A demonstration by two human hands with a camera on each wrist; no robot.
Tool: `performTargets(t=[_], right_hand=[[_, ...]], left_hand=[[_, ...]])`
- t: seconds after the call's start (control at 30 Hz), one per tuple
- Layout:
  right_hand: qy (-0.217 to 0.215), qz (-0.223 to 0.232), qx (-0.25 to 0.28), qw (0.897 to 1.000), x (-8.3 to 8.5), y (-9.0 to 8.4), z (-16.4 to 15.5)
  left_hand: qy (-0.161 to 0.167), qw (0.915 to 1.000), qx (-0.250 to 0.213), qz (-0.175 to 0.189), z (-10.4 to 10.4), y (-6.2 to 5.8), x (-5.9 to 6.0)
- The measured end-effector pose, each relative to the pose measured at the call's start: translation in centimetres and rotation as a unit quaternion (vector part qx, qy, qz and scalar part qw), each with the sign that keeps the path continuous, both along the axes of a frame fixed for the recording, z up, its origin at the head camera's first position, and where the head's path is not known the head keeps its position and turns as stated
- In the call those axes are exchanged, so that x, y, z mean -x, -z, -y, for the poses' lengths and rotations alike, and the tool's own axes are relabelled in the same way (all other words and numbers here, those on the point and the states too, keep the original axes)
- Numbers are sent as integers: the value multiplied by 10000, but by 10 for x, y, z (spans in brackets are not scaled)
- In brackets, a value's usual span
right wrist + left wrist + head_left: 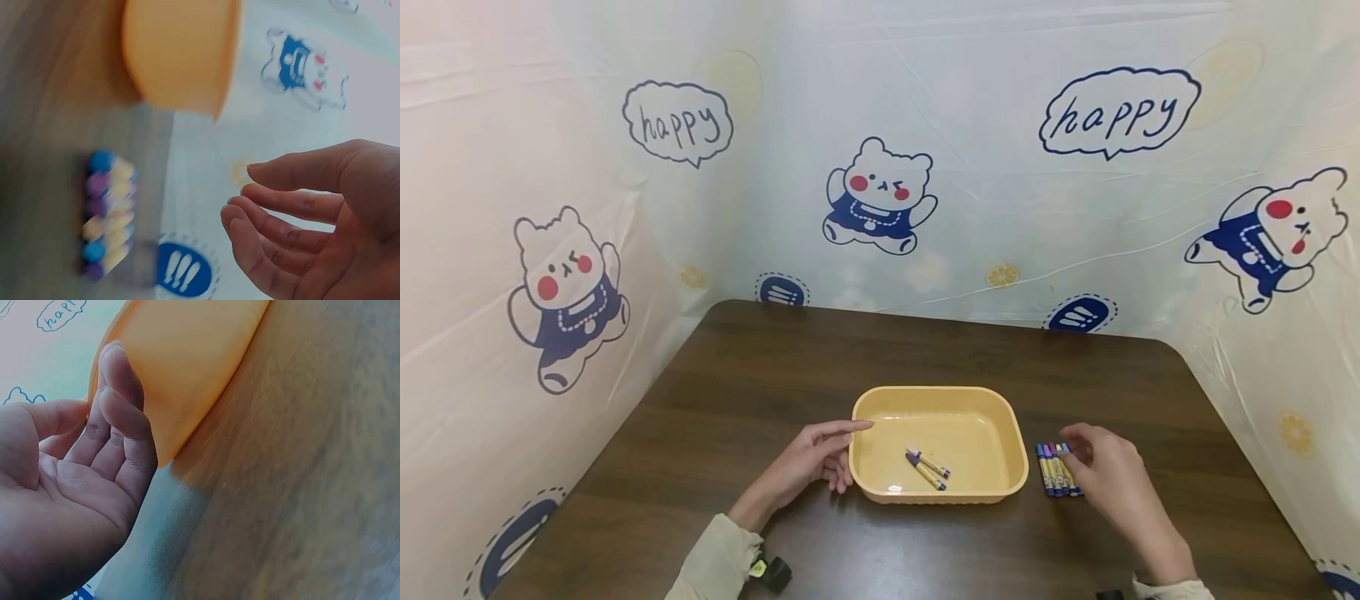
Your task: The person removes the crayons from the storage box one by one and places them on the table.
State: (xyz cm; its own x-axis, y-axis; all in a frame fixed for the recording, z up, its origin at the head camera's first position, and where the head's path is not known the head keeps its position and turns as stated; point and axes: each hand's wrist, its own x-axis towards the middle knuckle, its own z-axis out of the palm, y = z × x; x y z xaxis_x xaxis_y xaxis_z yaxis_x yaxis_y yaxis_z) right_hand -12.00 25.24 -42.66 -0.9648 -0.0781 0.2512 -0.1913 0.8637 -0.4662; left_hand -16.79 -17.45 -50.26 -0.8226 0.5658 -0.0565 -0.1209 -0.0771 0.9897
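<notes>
**Hands flank tray, crayon row under right hand**

Left hand (808, 462) rests on the worktop (737, 375) against the left wall of the yellow tray (1015, 450). Fingers nearly straight, relaxed, holding nothing; left wrist view shows fingertips (122, 369) touching the tray's outer wall. Sleeve visible at the wrist.

Right hand (1108, 471) sits just right of the tray, over the right end of a row of crayons (1057, 469). Fingers loosely bent, spread, nothing gripped per right wrist view. Head view: fingertips at or touching the nearest crayon, can't tell which. Right wrist view is blurred.

Crayon row: lying side by side on the worktop, just beside the tray's right wall, blue and purple tips, yellowish wrappers. Exact count unclear.

Inside the tray: two crayons (927, 468) near the front middle, lying crossed or touching, purple/blue tips.

Worktop is dark wood grain, fenced by a sheet printed with bears (880, 196) and "happy" bubbles.
</notes>
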Motion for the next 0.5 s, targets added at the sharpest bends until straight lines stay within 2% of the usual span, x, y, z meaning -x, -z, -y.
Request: performTargets(t=[0.23, 0.5], right_hand=[[-418, -152, 63, 9990, 6, -20, 35], [-873, -187, -16, 9960, 21, -24, 80]], left_hand=[[49, 10000, -10, -12, 0, 0, 0], [55, 9999, -100, -51, 0, -1, -1]])
